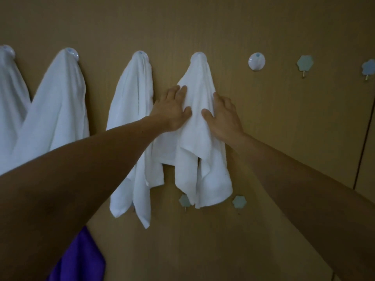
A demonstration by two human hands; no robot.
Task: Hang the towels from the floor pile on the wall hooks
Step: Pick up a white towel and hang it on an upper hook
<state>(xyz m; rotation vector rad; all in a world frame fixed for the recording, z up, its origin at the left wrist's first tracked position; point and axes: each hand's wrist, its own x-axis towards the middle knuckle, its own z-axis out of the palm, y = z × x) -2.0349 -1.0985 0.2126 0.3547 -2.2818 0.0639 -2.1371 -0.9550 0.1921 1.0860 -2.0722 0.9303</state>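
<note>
A white towel (203,151) hangs from a round wall hook (199,56) on the brown wooden wall. My left hand (174,107) lies flat on its left side with straight fingers. My right hand (222,114) presses its right side, fingers spread. To the left hang three more white towels: one (132,118) beside my left hand, another (58,110) further left, and a third (10,94) at the frame's edge. A bare round white hook (256,61) is on the right.
Small blue flower-shaped hooks sit at the upper right (305,63) and far right (368,67), and two more (239,201) below the towel. A purple cloth (81,258) hangs at lower left. A door seam (363,147) runs down the right side.
</note>
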